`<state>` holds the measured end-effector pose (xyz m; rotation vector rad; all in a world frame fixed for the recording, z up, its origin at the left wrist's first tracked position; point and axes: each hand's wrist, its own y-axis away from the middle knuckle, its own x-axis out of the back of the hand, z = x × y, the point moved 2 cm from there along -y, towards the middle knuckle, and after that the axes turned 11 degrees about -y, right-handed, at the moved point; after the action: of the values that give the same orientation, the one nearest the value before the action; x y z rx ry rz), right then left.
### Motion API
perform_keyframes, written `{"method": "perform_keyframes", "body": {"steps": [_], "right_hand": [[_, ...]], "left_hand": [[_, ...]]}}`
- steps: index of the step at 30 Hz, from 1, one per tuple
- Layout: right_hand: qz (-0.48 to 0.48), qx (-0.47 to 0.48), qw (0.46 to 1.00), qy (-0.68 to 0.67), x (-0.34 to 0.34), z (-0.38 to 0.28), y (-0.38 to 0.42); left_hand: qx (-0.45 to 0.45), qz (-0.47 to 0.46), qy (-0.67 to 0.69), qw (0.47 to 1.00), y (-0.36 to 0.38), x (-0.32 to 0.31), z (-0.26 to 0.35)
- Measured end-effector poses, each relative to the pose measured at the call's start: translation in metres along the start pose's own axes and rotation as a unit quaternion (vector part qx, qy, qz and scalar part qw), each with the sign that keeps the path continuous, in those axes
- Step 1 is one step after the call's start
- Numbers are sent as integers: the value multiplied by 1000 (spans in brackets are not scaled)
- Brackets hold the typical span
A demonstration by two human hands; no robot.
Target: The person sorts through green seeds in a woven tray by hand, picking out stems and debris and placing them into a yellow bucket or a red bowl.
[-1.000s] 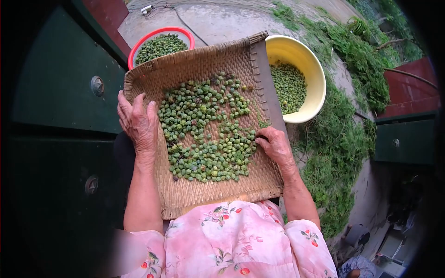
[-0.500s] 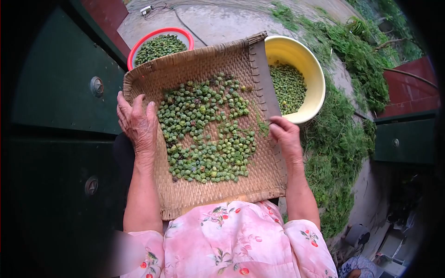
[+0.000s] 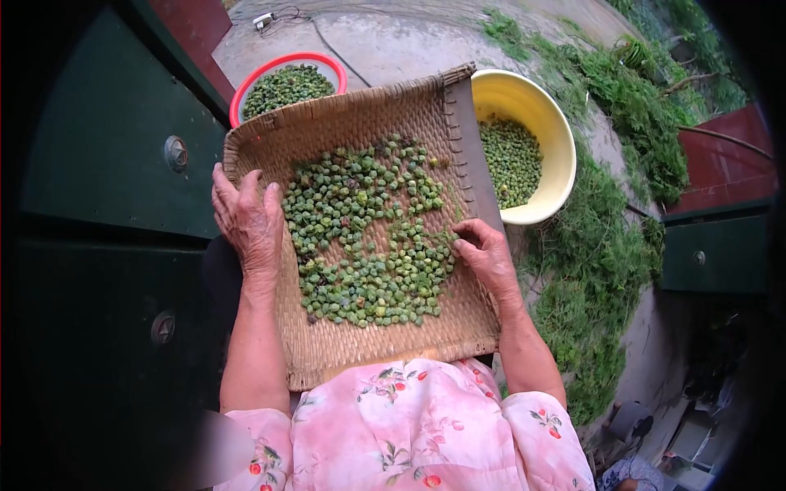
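Observation:
A woven tray [image 3: 385, 348] rests on my lap, with many small green pods [image 3: 372, 282] spread over its middle. My left hand [image 3: 252, 221] grips the tray's left side, fingers over the rim. At the right edge of the pods is my right hand [image 3: 485, 250], its thumb and forefinger pinched together over the tray. Whatever is between those fingertips is too small to make out. Thin green sprigs lie near them.
Behind the tray stand a red-rimmed basin [image 3: 341, 78] and a yellow bucket [image 3: 565, 155], both holding green pods. Cut green foliage [image 3: 589, 286] covers ground at right. Green doors [image 3: 106, 155] stand at left. Part of a person [image 3: 634, 470] shows lower right.
My right hand has moved left and slightly down, from over the tray's right edge to the edge of the pods. My left hand still holds the tray.

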<state>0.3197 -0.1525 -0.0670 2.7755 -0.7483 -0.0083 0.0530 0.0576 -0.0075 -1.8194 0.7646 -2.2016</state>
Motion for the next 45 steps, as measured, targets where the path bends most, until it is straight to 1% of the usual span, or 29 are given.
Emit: {"method": "perform_keyframes", "body": {"steps": [3,4,5,6,7,10,11,12,14,15,16,18,19,22,26,29,32,33,36,39,42,43,45], "right_hand": [[-19,-30,999,-32,5,-1,-3],[-3,-30,988,-152,9,-2,-6],[14,-29,963,-269,14,-6,-10],[30,-28,923,-382,17,-10,-15],[68,11,866,-496,17,-19,-17],[98,-18,918,-384,21,-19,-21],[93,-36,956,-276,16,-18,-21],[70,-23,976,-203,12,-18,-23],[23,3,998,-54,3,-14,-29],[34,86,993,77,-2,-17,-35],[31,141,981,133,-8,-21,-40],[23,248,937,243,-21,-31,-48],[-2,270,929,254,-26,-25,-53],[-26,248,909,335,-36,-23,-52],[-19,199,913,356,-25,-21,-30],[2,183,951,249,-5,-6,-26],[39,115,980,158,8,4,-30],[50,161,970,176,9,4,-32],[49,166,972,161,6,5,-32],[22,205,958,201,-6,-10,-24],[-19,190,942,274,-16,-14,-19],[-26,183,937,296,-19,-12,-18],[-22,196,924,326,-19,-6,-19]], "left_hand": [[1,1,1,1000,0,1,0],[1,1,1,1000,0,1,1],[3,0,1,1000,0,1,1],[4,-2,0,1000,0,1,1],[5,-3,-1,1000,0,0,1],[3,-4,-10,1000,0,0,0],[3,-3,-10,1000,0,-1,1],[2,-2,-12,1000,0,-1,1],[3,-2,-16,1000,1,0,0],[4,-3,-17,1000,1,0,0],[5,-4,-16,1000,1,0,1],[6,-3,-14,1000,1,-1,1],[6,-3,-13,1000,1,-1,0],[7,-6,-10,1000,1,-1,0],[10,-5,-10,1000,1,-2,-1],[12,-4,-12,1000,0,-2,1],[9,-2,-13,1000,0,-2,0],[8,-1,-12,1000,0,-1,0],[5,-2,-15,1000,0,0,1],[3,-3,-14,1000,1,0,1],[2,-3,-17,1000,1,0,0],[2,-3,-18,1000,1,-1,0],[-3,1,-15,1000,1,-1,0]]}}
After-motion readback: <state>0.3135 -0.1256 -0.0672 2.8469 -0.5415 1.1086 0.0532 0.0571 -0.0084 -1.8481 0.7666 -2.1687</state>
